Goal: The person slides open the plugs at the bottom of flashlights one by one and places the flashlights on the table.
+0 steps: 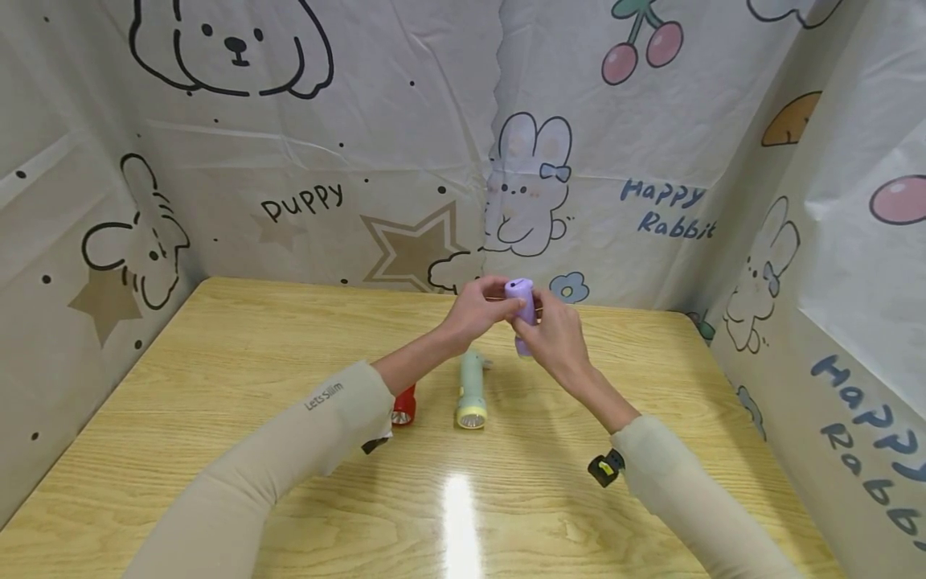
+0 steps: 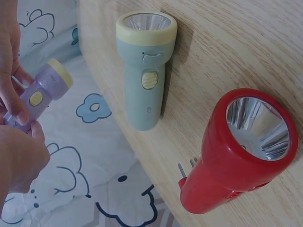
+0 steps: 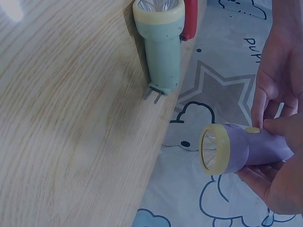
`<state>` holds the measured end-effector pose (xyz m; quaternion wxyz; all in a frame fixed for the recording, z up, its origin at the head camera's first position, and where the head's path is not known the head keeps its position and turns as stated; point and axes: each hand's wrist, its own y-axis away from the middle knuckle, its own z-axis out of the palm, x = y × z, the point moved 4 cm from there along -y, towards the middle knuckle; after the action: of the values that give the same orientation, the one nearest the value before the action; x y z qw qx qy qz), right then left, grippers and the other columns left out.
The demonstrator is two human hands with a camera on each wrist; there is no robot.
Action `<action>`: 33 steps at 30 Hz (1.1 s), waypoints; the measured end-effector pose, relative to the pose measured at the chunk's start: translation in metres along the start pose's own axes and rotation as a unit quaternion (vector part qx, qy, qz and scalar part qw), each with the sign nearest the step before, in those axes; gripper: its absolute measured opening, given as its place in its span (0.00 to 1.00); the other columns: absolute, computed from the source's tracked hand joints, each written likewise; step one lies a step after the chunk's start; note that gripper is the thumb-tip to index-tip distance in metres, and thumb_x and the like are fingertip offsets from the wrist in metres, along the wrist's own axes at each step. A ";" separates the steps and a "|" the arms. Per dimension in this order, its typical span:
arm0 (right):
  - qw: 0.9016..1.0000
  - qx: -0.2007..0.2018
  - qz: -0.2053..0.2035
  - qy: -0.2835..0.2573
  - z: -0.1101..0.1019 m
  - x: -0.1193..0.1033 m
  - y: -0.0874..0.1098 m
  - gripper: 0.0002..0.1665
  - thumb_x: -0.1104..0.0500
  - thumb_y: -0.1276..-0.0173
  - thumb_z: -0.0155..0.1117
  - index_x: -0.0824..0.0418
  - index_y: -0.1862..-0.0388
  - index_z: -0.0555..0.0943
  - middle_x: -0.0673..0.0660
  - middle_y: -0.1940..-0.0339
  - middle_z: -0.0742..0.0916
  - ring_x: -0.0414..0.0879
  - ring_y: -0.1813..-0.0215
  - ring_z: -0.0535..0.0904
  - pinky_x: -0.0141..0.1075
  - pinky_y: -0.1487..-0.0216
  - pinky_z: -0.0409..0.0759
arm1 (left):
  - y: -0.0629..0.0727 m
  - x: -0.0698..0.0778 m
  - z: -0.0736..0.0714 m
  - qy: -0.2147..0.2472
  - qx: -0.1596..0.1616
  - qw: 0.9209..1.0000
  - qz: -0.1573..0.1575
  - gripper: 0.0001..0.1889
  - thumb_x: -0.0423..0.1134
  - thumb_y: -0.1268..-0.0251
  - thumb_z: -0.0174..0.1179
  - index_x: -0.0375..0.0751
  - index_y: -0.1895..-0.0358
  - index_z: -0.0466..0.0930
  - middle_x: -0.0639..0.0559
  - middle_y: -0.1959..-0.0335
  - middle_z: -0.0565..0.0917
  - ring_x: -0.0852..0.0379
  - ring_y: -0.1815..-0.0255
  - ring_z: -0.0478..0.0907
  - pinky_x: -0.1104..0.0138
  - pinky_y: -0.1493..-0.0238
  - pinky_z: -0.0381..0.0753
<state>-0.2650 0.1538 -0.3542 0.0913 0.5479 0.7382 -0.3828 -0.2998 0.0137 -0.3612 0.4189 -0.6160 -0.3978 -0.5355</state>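
Both hands hold a purple flashlight [image 1: 525, 309] above the far part of the table. Its yellow-rimmed head points down and its tail end, with a small dark mark, faces up. My left hand [image 1: 473, 312] pinches it near the tail from the left. Around its body from the right curls my right hand [image 1: 560, 336]. A yellow switch [image 2: 36, 98] shows on its side, close to the fingers. Below on the table lies a green flashlight [image 1: 472, 386] with a yellow rim. Left of that is a red flashlight [image 2: 213, 165], partly hidden by the left sleeve in the head view.
The wooden table [image 1: 289, 338] ends at a patterned cloth [image 1: 405, 161] that hangs behind and at both sides. Metal prongs [image 3: 154, 94] stick out from the green flashlight's tail. Prongs [image 2: 184, 169] also show on the red one.
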 end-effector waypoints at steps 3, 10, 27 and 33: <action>1.000 0.001 -0.001 -0.002 0.000 0.000 0.000 0.23 0.58 0.36 0.74 0.71 0.48 0.79 0.65 0.58 0.87 0.54 0.58 0.85 0.44 0.61 0.87 | 0.000 -0.001 0.000 0.004 -0.001 1.000 -0.001 0.24 0.34 0.32 0.64 0.32 0.36 0.72 0.39 0.42 0.79 0.46 0.40 0.76 0.60 0.42 0.79; 1.000 -0.001 0.002 0.001 -0.001 0.000 0.001 0.23 0.58 0.35 0.74 0.71 0.49 0.78 0.66 0.59 0.87 0.55 0.59 0.85 0.45 0.63 0.87 | -0.001 -0.002 0.001 0.039 -0.006 0.999 -0.004 0.22 0.35 0.30 0.62 0.31 0.37 0.74 0.39 0.43 0.79 0.46 0.42 0.77 0.61 0.43 0.80; 1.000 0.002 -0.006 0.004 -0.002 -0.003 0.002 0.24 0.59 0.36 0.75 0.72 0.49 0.78 0.66 0.59 0.86 0.55 0.59 0.84 0.46 0.62 0.87 | -0.003 -0.005 0.000 0.104 0.032 0.993 -0.052 0.17 0.41 0.21 0.51 0.32 0.42 0.77 0.39 0.44 0.79 0.46 0.44 0.79 0.63 0.45 0.82; 1.000 0.003 -0.012 0.013 -0.003 -0.004 0.002 0.23 0.58 0.37 0.75 0.72 0.50 0.79 0.66 0.60 0.86 0.55 0.60 0.84 0.46 0.62 0.87 | -0.002 -0.003 0.000 0.118 0.037 0.991 -0.054 0.16 0.38 0.23 0.52 0.30 0.43 0.77 0.38 0.46 0.80 0.46 0.47 0.80 0.62 0.45 0.82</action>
<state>-0.2611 0.1530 -0.3511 0.0748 0.5444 0.7446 -0.3789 -0.3019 0.0146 -0.3640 0.4555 -0.5101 -0.3978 -0.6116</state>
